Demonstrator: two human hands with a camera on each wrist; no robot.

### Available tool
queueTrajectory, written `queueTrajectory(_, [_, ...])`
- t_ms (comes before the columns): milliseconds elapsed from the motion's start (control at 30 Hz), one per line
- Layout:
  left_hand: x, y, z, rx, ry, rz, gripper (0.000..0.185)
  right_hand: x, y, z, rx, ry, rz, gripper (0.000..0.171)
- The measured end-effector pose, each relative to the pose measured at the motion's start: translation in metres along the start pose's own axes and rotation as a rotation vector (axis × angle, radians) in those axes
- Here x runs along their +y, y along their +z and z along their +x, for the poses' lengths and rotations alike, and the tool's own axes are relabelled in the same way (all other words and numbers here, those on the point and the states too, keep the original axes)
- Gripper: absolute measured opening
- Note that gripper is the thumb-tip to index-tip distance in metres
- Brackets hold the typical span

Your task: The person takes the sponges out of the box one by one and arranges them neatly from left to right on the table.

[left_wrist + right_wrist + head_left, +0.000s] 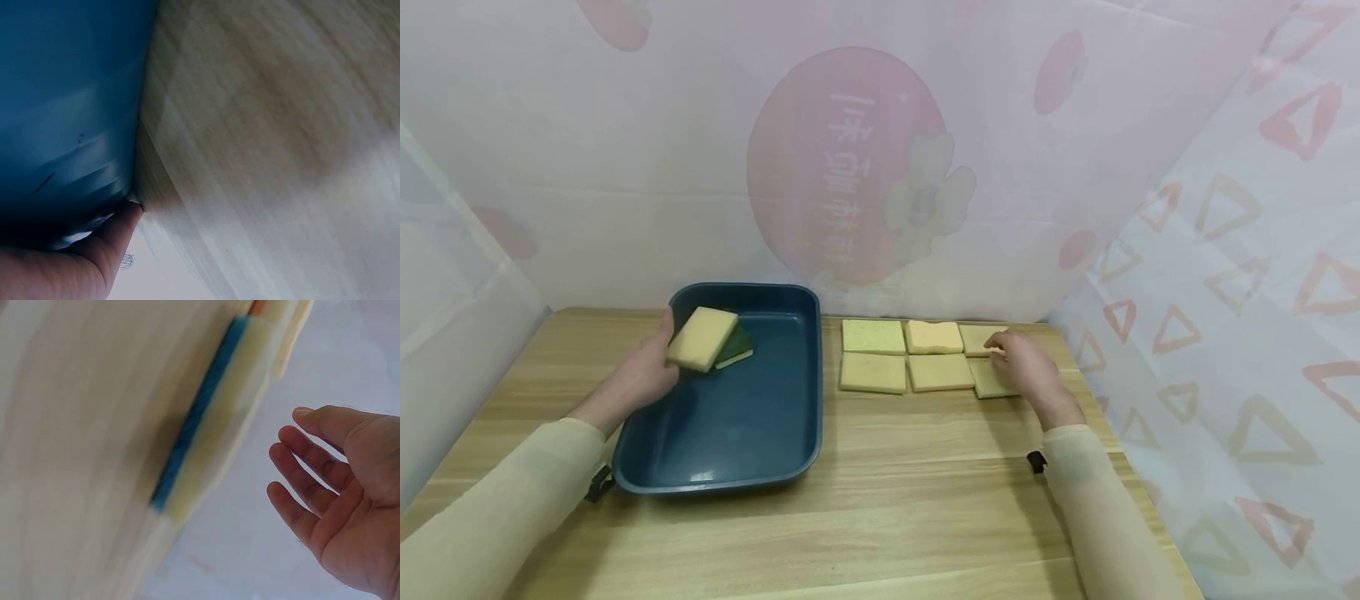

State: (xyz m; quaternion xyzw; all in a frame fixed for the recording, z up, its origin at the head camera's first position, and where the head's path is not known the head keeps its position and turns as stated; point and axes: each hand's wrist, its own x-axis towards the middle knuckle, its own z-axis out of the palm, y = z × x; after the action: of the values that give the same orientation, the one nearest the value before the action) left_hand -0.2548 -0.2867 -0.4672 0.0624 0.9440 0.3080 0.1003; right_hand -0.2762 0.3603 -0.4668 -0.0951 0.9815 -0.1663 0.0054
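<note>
Tabletop [880, 517] of pale wood grain lies under both hands, running between our two sleeved forearms. Walls of thin pinkish sheeting close it in: behind the hands we see a big red round print [842, 167] with a flower and white lettering, and beyond the right hand a sheet with red triangle outlines [1247, 275].

Our left hand [643, 375] curls its fingers round a yellow sponge [702, 337], holding it tilted over the far left corner of a dark blue tray [730, 467]. Just beside that sponge, on the side toward the right hand, a green-backed sponge [737, 348] lies on the tray floor, partly under the held one. The tray sits on the wood in front of the left hand and reaches toward the middle of the table. From the left wrist we see only a thumb against the blue tray wall [62, 125] and blurred wood.

Our right hand [1026, 367] rests, fingers relaxed and spread, on the nearest sponges of a two-row block of yellow sponges [898, 356], which lies flat between the right hand and the tray. Its fingertips touch the far-row sponge [976, 337]; the near one lies partly under the palm. The right wrist view shows the palm [350, 506] open, fingers apart, holding nothing, beside blurred sponge edges.
</note>
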Motion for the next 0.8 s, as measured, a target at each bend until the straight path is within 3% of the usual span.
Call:
queueTrajectory(33, [0.0, 0.0, 0.0, 0.002, 0.001, 0.001, 0.102, -0.022, -0.007, -0.003, -0.008, 0.025, -0.031, 0.027])
queueTrajectory(133, [-0.001, 0.001, 0.0, 0.005, 0.002, 0.003, 0.102, -0.042, -0.006, 0.0, 0.009, 0.008, -0.053, 0.029])
queueTrajectory(500, [0.0, 0.001, 0.003, -0.004, 0.007, -0.001, 0.102, -0.109, 0.003, 0.013, 0.032, -0.097, -0.048, 0.029])
queueTrajectory(800, [-0.005, -0.003, -0.002, -0.027, -0.019, -0.057, 0.105, -0.162, 0.022, 0.023, 0.01, -0.211, -0.061, 0.027])
